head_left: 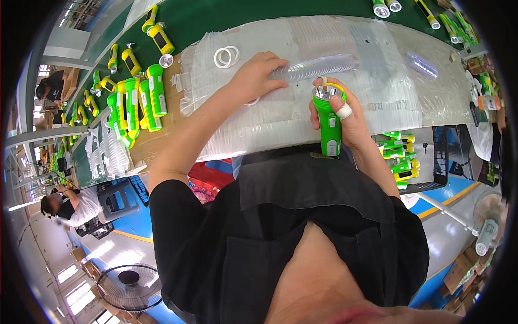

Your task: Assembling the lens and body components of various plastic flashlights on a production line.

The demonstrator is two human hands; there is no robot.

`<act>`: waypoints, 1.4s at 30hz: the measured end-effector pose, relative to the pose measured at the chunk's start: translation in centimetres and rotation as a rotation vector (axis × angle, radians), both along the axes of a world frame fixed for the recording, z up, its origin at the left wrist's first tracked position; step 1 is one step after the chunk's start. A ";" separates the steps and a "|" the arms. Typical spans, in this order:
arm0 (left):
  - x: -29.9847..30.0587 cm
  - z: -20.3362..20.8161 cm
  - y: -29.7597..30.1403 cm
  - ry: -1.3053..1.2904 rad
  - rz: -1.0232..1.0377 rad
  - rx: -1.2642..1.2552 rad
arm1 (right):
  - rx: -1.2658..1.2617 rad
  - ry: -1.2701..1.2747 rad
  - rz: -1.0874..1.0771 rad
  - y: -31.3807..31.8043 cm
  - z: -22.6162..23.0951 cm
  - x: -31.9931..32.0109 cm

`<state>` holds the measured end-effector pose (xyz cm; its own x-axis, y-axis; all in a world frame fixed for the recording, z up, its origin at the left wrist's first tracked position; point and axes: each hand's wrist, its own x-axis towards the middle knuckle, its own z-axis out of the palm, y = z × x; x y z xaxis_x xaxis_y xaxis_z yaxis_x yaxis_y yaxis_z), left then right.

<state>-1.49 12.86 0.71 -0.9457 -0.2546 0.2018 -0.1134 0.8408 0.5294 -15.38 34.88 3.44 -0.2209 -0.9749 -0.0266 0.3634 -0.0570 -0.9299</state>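
Observation:
A green flashlight (330, 129) is gripped in my right hand (350, 116), its open head with the shiny reflector (325, 93) facing up and away from me. A thin yellow ring (335, 85) sits at the head's rim, by my right fingertips. White tape wraps one of the right fingers. My left hand (261, 75) pinches the left end of a long row of clear plastic discs (318, 67) lying on the table, thumb on the near side and fingers on the far side. Beyond the left wrist lie white rings (226, 56); another ring shows partly beneath it.
Plastic-covered cardboard (377, 108) lines the tabletop. Several green-and-yellow flashlights (132, 105) are piled at the left, others along the green belt (243, 16). A second clear disc roll (422, 65) lies right. A black crate (440, 156) beside flashlights stands below the right edge. People work far left.

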 end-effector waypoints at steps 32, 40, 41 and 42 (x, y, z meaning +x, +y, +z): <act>5.9 2.7 9.1 0.669 0.031 0.447 | 0.002 -0.042 0.332 -3.3 1.6 4.8; 6.3 4.7 9.9 0.584 0.090 0.782 | -0.079 0.045 0.332 -3.3 0.9 5.2; 6.3 4.6 9.8 0.561 0.051 0.730 | -0.082 0.051 0.328 -3.3 1.0 5.2; 6.3 4.5 9.6 0.560 0.051 0.730 | -0.082 0.051 0.328 -3.2 0.8 5.2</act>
<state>4.76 22.44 5.18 -0.7425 -0.5379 0.3992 0.2915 0.2772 0.9155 -10.23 31.66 4.20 0.1057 -0.9927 0.0580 0.3283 -0.0203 -0.9444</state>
